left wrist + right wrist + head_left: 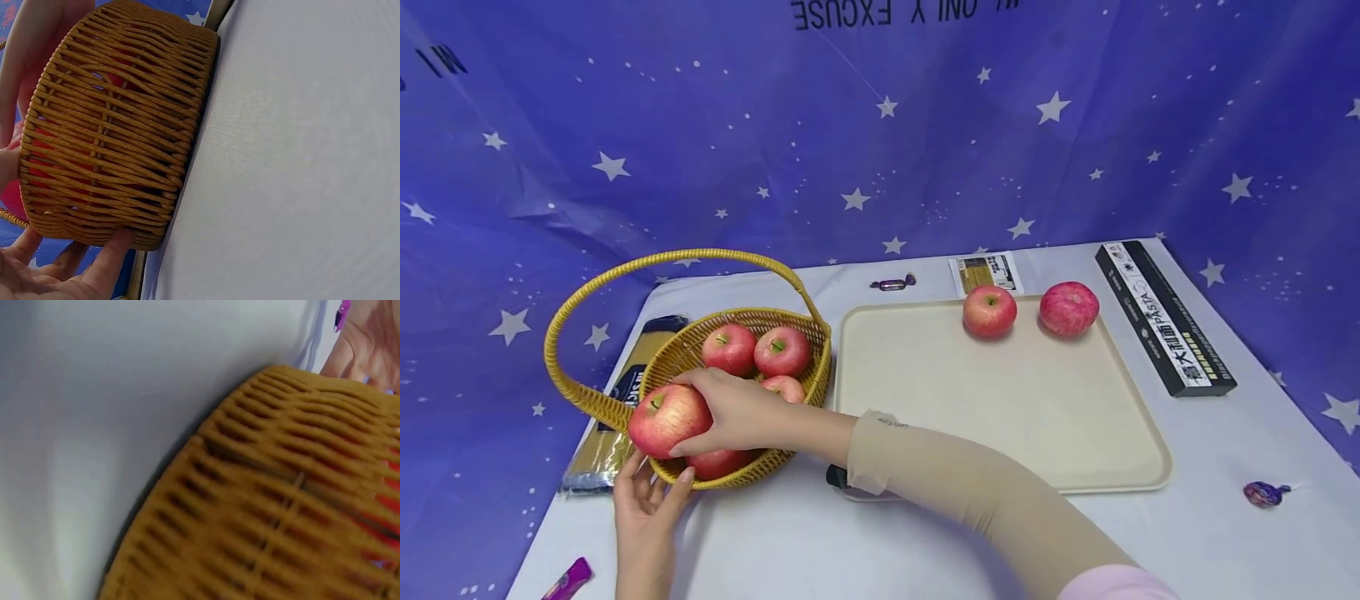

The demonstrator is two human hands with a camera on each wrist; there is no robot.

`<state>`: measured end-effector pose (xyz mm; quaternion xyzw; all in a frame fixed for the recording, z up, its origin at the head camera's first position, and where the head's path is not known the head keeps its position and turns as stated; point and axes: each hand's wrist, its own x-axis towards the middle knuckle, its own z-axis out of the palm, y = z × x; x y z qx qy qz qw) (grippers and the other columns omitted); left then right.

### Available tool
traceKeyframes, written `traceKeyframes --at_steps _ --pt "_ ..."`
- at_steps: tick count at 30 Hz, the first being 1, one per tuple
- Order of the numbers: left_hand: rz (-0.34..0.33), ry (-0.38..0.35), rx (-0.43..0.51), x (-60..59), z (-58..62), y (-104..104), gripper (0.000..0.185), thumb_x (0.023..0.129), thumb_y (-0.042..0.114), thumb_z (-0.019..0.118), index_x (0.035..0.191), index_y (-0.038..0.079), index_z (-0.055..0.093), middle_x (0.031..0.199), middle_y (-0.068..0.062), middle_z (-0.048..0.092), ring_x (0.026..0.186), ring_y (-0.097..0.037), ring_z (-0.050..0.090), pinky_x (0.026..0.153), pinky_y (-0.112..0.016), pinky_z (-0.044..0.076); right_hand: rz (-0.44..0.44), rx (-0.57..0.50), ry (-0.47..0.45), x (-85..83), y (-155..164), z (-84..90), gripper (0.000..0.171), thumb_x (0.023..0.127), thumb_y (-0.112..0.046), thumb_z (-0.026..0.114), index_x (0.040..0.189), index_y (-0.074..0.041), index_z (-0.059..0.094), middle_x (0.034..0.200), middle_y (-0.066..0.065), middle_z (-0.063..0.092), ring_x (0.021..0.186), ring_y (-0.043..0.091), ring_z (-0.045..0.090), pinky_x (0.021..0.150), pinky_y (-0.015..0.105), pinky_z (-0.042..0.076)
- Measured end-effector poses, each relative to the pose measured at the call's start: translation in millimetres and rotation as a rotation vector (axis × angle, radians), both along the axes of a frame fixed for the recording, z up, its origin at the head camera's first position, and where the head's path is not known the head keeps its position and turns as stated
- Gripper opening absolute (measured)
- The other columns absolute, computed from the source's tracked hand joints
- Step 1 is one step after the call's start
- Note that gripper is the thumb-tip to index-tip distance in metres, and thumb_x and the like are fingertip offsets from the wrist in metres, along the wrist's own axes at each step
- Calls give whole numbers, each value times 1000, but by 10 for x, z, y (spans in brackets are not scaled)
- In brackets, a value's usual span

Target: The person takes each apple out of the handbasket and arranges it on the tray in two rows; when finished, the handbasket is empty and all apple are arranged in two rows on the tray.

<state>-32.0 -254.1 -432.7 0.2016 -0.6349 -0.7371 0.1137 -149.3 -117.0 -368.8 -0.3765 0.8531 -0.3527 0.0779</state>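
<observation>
My right hand (730, 412) grips a red apple (666, 419) above the near-left rim of a woven yellow basket (808, 379) with a tall handle. Several more red apples (756, 350) lie inside the basket. My left hand (647, 500) is open below it, its fingers touching the basket's outer wall (112, 144) near the base. Two red apples (990, 311) (1068, 307) sit at the far edge of a cream tray (1000, 400) to the right. In the right wrist view only the blurred basket wall (275, 512) and part of the left hand (369, 344) show.
A black pasta box (1165, 317) lies right of the tray, and a flat pasta packet (617, 400) lies under the basket's left side. Wrapped sweets lie about: one at the back (892, 284), one at the right (1264, 493), a purple one at the front left (567, 579).
</observation>
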Motion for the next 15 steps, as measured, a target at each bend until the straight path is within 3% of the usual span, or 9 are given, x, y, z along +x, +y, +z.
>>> traceKeyframes --at_steps 8,15 --pt "5 7 -3 2 -17 13 65 92 -6 58 142 24 30 138 3 34 133 -22 32 87 -12 49 -70 -17 22 35 -55 -32 75 72 -50 80 133 -18 50 118 -12 55 101 -5 50 79 5 41" --pt "-6 39 -39 -1 -7 5 67 93 -4 59 147 20 29 152 -9 23 139 -26 25 89 -9 46 -49 -111 27 28 357 89 79 72 -46 81 137 -18 46 126 -10 52 105 -2 51 86 10 44"
